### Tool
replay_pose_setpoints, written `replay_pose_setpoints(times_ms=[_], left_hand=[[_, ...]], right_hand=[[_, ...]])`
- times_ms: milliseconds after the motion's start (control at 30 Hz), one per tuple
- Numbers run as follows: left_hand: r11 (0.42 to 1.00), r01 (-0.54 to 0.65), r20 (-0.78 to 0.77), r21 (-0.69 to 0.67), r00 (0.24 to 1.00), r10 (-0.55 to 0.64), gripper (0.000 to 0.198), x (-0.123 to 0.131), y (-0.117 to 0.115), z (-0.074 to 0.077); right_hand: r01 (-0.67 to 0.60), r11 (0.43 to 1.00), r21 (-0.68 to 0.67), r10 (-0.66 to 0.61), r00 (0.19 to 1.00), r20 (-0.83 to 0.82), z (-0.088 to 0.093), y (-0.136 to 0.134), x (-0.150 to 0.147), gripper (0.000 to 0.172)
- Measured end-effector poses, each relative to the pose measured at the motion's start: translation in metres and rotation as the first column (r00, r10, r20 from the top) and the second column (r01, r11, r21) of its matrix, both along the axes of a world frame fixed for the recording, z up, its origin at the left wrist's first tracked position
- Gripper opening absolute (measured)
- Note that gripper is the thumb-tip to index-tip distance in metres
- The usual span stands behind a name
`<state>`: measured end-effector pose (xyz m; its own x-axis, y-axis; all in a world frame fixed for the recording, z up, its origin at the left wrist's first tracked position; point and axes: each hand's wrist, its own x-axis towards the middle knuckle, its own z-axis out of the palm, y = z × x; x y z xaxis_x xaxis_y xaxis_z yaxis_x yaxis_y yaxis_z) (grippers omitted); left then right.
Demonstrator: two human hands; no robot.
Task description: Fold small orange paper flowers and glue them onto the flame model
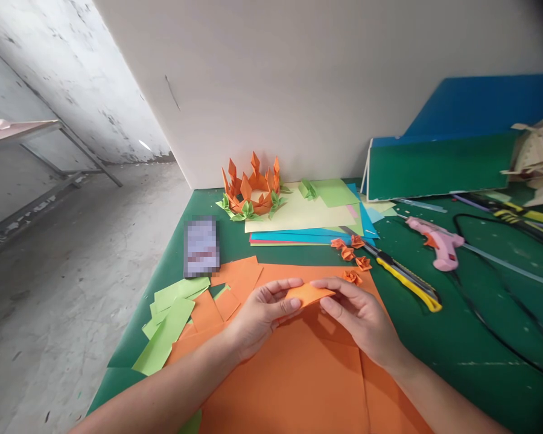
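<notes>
A small folded orange paper piece (308,294) is held between both hands above a large orange sheet (294,380) on the green table. My left hand (260,313) pinches the piece's left end with thumb and fingers closed on it. My right hand (359,313) grips its right end, fingers curled over the edge. Several tiny orange paper roses (350,256) lie just beyond the hands.
An orange and green paper crown (251,193) stands at the back by a stack of coloured sheets (308,223). Green paper strips (169,319) lie at left, a yellow utility knife (407,277) and pink glue gun (438,244) at right. A green and blue board (438,163) leans behind.
</notes>
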<state>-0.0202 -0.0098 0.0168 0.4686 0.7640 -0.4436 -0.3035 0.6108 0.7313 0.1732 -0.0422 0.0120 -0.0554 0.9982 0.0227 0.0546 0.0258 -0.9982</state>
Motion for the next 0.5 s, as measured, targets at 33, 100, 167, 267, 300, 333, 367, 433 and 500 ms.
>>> replay_pose_setpoints(times_ms=[33,100,167,267,300,333,367,433,500], left_hand=[[1.0,-0.001,-0.013,0.015,1.0,0.001,0.036,0.0,0.0,0.0],[0.998,-0.003,-0.072,0.07,0.997,0.009,0.036,0.002,-0.002,-0.001],[0.986,-0.021,-0.17,0.167,0.984,0.05,0.033,0.003,-0.005,-0.001],[0.929,-0.04,-0.291,0.368,0.944,0.155,0.022,0.007,-0.009,-0.003],[0.906,-0.036,-0.307,0.422,0.934,0.18,0.018,0.008,-0.01,-0.003],[0.889,-0.026,-0.317,0.458,0.929,0.19,0.015,0.008,-0.011,-0.004],[0.878,-0.014,-0.322,0.479,0.927,0.191,0.014,0.009,-0.012,-0.004],[0.866,0.002,-0.326,0.501,0.927,0.187,0.012,0.01,-0.013,-0.005],[0.848,0.02,-0.333,0.53,0.925,0.186,0.012,0.009,-0.013,-0.007]], right_hand=[[0.003,1.0,0.005,-0.003,1.0,0.001,0.0,0.0,0.0,0.026],[0.019,1.0,0.02,-0.02,1.0,0.009,-0.001,-0.001,-0.002,0.024],[0.043,0.998,0.044,-0.044,0.998,0.035,-0.002,-0.002,-0.003,0.019],[0.055,0.993,0.101,-0.066,0.992,0.11,-0.003,-0.004,-0.006,0.012],[0.052,0.99,0.128,-0.069,0.988,0.138,-0.004,-0.004,-0.007,0.011],[0.047,0.986,0.157,-0.073,0.984,0.164,-0.004,-0.005,-0.008,0.01],[0.044,0.981,0.188,-0.079,0.979,0.186,-0.005,-0.006,-0.009,0.01],[0.047,0.968,0.246,-0.104,0.969,0.224,-0.008,-0.007,-0.011,0.012],[0.059,0.955,0.29,-0.136,0.958,0.254,-0.01,-0.007,-0.012,0.015]])
